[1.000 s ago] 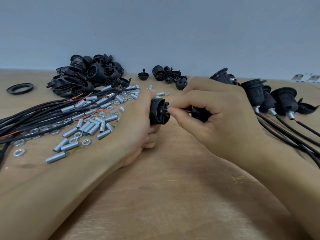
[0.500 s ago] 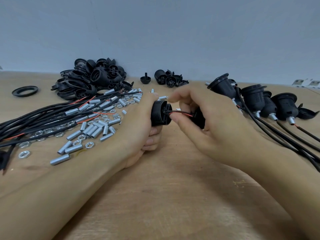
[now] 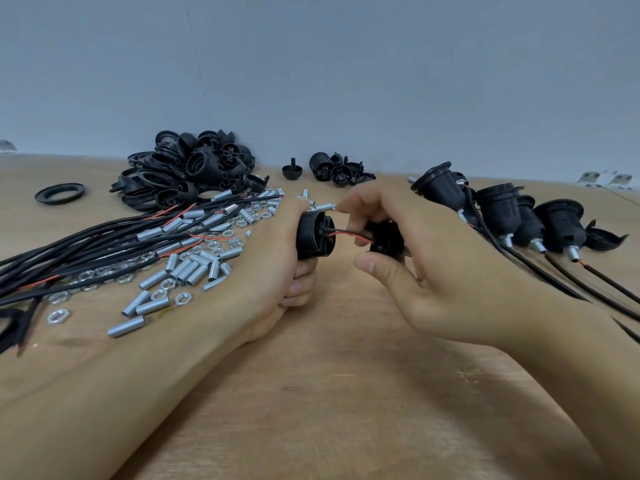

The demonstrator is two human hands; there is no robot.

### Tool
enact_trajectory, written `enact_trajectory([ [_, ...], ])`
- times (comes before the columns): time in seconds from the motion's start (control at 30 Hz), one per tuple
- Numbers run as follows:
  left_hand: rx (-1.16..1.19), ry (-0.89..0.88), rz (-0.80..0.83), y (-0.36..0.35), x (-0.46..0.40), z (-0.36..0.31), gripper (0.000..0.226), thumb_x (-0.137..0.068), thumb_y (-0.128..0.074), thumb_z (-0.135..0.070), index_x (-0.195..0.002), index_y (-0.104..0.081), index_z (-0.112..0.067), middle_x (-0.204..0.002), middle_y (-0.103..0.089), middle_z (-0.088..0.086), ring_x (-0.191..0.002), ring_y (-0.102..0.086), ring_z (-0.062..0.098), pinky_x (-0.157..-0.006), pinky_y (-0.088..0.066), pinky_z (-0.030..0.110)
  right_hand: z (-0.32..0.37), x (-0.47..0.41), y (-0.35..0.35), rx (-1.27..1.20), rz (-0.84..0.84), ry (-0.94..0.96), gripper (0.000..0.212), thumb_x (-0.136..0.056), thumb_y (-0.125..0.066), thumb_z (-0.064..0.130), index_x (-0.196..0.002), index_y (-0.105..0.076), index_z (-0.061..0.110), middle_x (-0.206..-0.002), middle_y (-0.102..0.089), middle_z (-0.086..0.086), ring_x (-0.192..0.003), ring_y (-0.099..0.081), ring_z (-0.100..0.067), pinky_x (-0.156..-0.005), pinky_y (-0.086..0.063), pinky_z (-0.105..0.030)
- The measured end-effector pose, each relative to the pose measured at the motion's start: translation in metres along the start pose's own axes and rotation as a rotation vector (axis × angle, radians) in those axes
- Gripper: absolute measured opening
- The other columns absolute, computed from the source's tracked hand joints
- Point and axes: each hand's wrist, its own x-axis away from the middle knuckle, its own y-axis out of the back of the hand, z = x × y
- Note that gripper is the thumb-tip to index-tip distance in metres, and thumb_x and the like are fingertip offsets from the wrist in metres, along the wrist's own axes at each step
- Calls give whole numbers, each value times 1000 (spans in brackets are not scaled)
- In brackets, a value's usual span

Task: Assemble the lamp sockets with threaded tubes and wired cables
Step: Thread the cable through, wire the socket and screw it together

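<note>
My left hand (image 3: 277, 268) grips a black ribbed socket body (image 3: 314, 235) just above the wooden table (image 3: 329, 393). A red and a black wire (image 3: 348, 234) run from its open end to a black socket cap (image 3: 386, 240), which my right hand (image 3: 426, 268) holds between curled fingers and thumb, a short gap to the right of the body. Loose silver threaded tubes (image 3: 188, 270) and hex nuts lie left of my left hand. Black cables with red wire tips (image 3: 104, 237) fan out over them.
A pile of black socket parts (image 3: 188, 169) sits at the back left, a black ring (image 3: 59, 193) farther left, and a small group of caps (image 3: 337, 172) at back centre. Several assembled sockets with cables (image 3: 502, 211) lie at the right.
My right hand has drawn away to the right with the cap, so the two wires between cap and socket body now show at greater length. The view has tilted upward.
</note>
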Motion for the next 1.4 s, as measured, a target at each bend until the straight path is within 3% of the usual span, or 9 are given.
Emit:
enact_trajectory([
  [0.3,-20,-20,1,-1,-1,1,45,-97,-37,-45,-62,-37,-16,-43,-24,-1,-32,-15,12,-38,-15,15,-3,-6,5,58,-103,12,18,-83,-75,14,-98,-67,10,-103,-65,0,-89,-60,-15,-78,-47,-29],
  [0.5,-2,-11,4,0,-2,1,44,-97,-38,-47,-65,-38,-16,-42,-26,-2,-32,-16,12,-37,-15,15,-6,-4,2,-13,29,-93,63,-82,-78,17,-136,-45,27,-122,-66,12,-90,-59,11,-73,-41,-4],
  [0.63,-14,-31,-4,0,-2,2,46,-97,-39,-47,-62,-38,-17,-44,-24,0,-34,-14,13,-39,-14,15,-8,-5,-3,23,-17,-103,67,-84,-76,24,-139,-39,33,-132,-61,14,-105,-60,1,-76,-37,-1],
  [0.87,-108,-115,25,-5,1,7,44,-99,-39,-53,-83,-48,-14,-45,-27,0,-34,-19,13,-40,-19,14,-9,-5,-14,55,-38,-28,77,-78,-81,13,-144,-41,12,-134,-61,-1,-66,-34,40,-69,-26,10],
  [1.03,-193,-247,-13,-4,1,10,50,-100,-40,-55,-71,-48,-15,-38,-29,-6,-30,-24,11,-39,-22,16,-8,-6,-15,53,-55,-37,63,-79,-79,20,-135,-50,12,-125,-64,3,-80,-51,26,-82,-39,0],
  [1.13,-308,-408,-81,-1,1,11,50,-95,-43,-55,-57,-45,-22,-38,-31,-10,-33,-29,9,-44,-23,26,-4,-7,-14,85,-27,-103,53,-79,-78,38,-125,-58,19,-109,-69,14,-74,-55,15,-70,-47,-11],
  [1.23,-342,-476,-113,-1,1,10,47,-92,-43,-54,-53,-52,-30,-38,-34,-13,-35,-33,7,-47,-24,28,-3,-7,-13,84,-34,-106,49,-77,-76,46,-112,-67,13,-75,-69,2,-61,-52,-1,-57,-42,-22],
  [1.33,-383,-560,-155,-3,3,9,44,-92,-44,-49,-54,-53,-31,-42,-39,-13,-41,-38,9,-50,-28,30,-2,-7,-14,7,-98,-67,46,-75,-81,33,-112,-69,9,-88,-73,-7,-75,-64,-16,-72,-49,-39],
  [1.4,-401,-611,-173,-2,4,7,41,-93,-45,-45,-58,-52,-25,-46,-40,-13,-44,-39,12,-51,-30,30,0,-7,-17,-4,-124,-44,48,-73,-83,28,-115,-70,8,-89,-73,-4,-81,-64,-19,-76,-51,-36],
])
